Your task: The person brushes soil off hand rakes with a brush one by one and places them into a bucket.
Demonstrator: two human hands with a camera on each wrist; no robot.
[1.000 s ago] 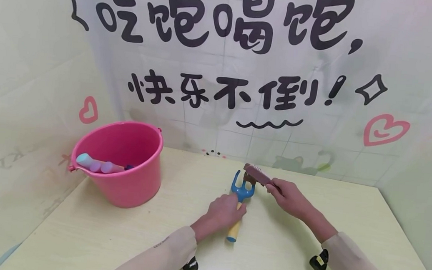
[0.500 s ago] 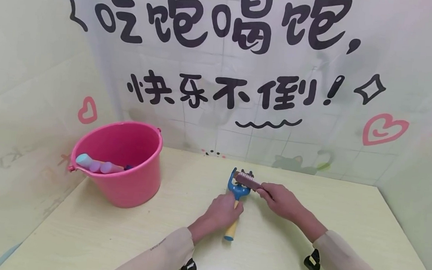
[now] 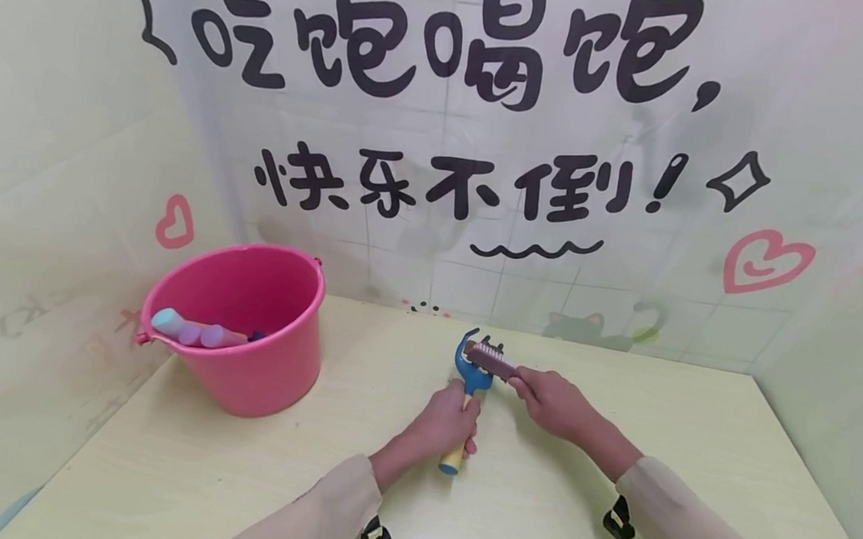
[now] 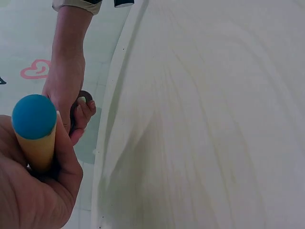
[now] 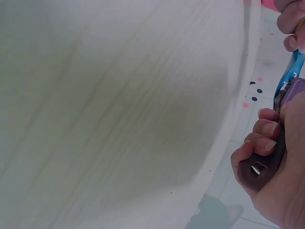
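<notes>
A garden hand fork with a blue head [image 3: 473, 378] and a yellow handle [image 4: 40, 155] is gripped by my left hand [image 3: 442, 419]. Its blue butt end points back toward me in the head view. My right hand [image 3: 559, 404] holds a brownish-purple brush [image 3: 496, 362] by its handle, which has a hole [image 5: 255, 174] at the end. The brush head lies across the fork's tines and hides part of them. Pale bristles show along the brush's upper edge. Dark tips of the tines stick out beyond it.
A pink bucket [image 3: 266, 383] stands at the left of the pale table [image 3: 535, 511], with a pastel-coloured object [image 3: 205, 334] and something dark blue inside. Behind the table hangs a printed sheet [image 3: 426, 127] with large black characters. More sheeting borders both sides.
The brush has moved left across the tines and slightly down. My left hand has shifted a little left and rolled the fork, so that its fingertips now show beneath the handle.
</notes>
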